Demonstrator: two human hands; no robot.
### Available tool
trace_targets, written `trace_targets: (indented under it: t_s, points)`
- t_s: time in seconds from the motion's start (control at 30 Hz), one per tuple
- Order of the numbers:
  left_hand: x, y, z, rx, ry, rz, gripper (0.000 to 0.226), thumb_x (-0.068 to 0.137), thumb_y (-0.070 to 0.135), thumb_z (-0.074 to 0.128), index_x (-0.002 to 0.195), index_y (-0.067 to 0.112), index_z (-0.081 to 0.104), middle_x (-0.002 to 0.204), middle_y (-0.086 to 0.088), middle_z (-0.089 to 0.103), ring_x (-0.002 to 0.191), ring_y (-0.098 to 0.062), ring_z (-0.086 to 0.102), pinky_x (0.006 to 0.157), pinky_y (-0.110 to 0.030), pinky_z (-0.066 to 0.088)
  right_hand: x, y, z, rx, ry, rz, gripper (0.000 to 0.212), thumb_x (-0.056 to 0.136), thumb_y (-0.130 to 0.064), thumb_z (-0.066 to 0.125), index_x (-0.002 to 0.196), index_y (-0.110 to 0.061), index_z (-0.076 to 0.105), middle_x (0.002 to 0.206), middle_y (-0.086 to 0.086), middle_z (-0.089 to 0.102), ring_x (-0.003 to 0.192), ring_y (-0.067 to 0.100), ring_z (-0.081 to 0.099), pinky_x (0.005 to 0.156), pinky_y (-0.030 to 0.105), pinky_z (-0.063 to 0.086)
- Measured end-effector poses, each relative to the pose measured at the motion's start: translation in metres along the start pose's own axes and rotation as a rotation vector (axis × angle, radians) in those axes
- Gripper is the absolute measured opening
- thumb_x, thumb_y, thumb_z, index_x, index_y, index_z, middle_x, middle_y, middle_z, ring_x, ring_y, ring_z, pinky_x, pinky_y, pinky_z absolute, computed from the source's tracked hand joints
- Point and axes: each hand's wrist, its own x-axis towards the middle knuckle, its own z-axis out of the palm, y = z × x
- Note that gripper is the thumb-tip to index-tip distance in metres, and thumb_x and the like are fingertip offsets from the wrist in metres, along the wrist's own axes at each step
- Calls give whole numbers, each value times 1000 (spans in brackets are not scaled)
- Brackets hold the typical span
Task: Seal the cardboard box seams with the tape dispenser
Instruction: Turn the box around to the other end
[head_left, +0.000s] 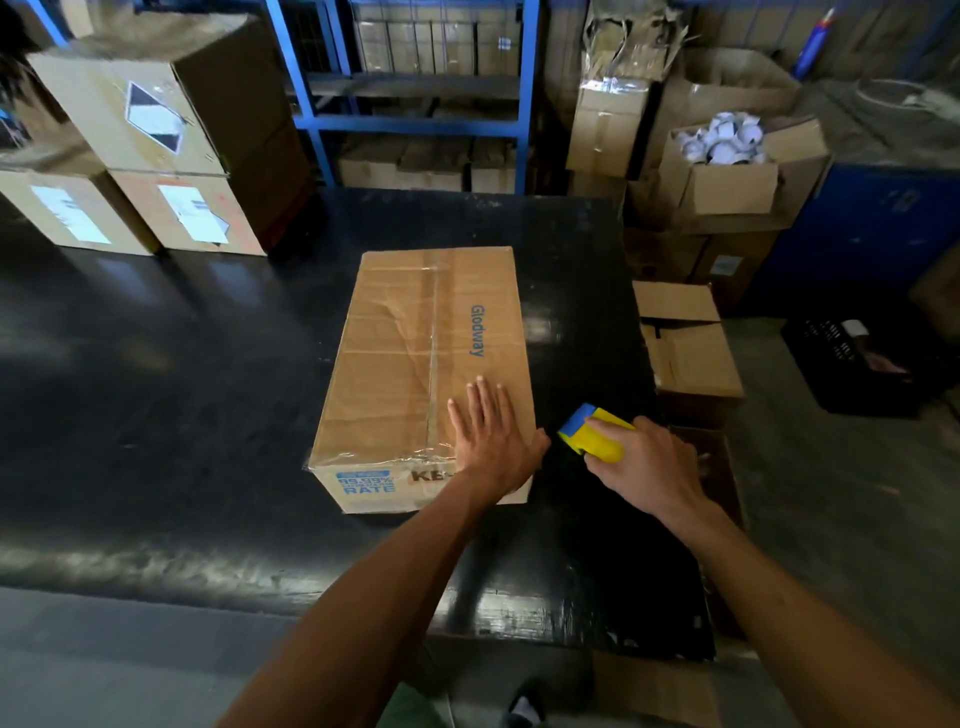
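Five fingers of the left hand (493, 441) lie spread and flat on the top of the cardboard box (423, 364), pressing its near right corner, with the thumb hooked over the right edge. Just to the right, off the box and above the table, the right hand (649, 462) has its fingers curled tight around a yellow tape dispenser (597, 434); the dispenser's blue front end points toward the box's right edge and sits just beside the left thumb without clearly touching the cardboard. No tape roll can be made out under the fingers.

The box lies lengthwise away from the person on a glossy black table (182, 389), toward its right half. At the table's far left stand stacked cartons (156, 156) bearing white labels and a diamond mark. Behind the table rises a blue metal rack (415, 119) holding more cartons. To the right, off the table, sits a smaller half-open carton (685, 343), and further back an open carton filled with white rolls (727, 140). A black plastic crate (857, 364) rests on the grey floor at far right.

The cardboard box is brown and long, its top creased and wrinkled on the left flap. A strip of clear tape (434, 332) runs along the centre seam from the far end to the near edge, glinting and rumpled where it folds over the near edge. Blue lettering reads "Glodway" along the right flap, and the near face carries blue print ending in "RATE" beside dark letters partly hidden by the left wrist.
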Motion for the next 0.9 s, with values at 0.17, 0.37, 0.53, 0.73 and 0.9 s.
trace_targets:
  t_s: [0.17, 0.37, 0.53, 0.73, 0.9]
  points:
    - [-9, -55, -6, 36, 41, 218, 103, 80, 75, 15, 160, 11, 5, 168, -8, -3, 155, -29, -5, 124, -47, -4, 14, -14, -19, 297, 40, 86, 55, 78, -59, 67, 131, -48, 55, 102, 4, 63, 100, 28, 61, 80, 37, 49]
    - [-10, -101, -21, -144, -22, 169, 117, 73, 88, 41, 159, 29, -11, 167, -3, -13, 154, -26, -9, 123, -48, -9, 31, -34, -28, 675, 54, 156, 56, 67, -60, 74, 121, -52, 62, 111, -11, 70, 98, 13, 63, 88, 34, 52]
    - [4, -74, -19, -103, -65, -97, 121, 72, 85, 52, 159, 21, -3, 165, -19, -17, 151, -39, -16, 119, -62, -8, 40, -47, -40, 807, 49, 176, 52, 69, -51, 78, 119, -44, 67, 112, -14, 68, 100, 9, 62, 92, 34, 52]
    - [4, -132, -67, 20, -284, 68, 120, 71, 67, 75, 160, 26, 6, 167, -10, -8, 153, -37, -3, 122, -54, 6, 42, -43, -41, 941, 93, 218, 54, 58, -52, 81, 111, -47, 70, 116, -15, 68, 105, 11, 62, 95, 35, 52]
    - [11, -143, -75, 173, -266, 154, 136, 63, 69, 80, 159, 25, -6, 167, -13, -12, 152, -38, -12, 118, -60, -8, 45, -45, -42, 1033, 109, 248, 55, 63, -43, 84, 116, -40, 70, 117, -12, 67, 105, 10, 59, 86, 26, 44]
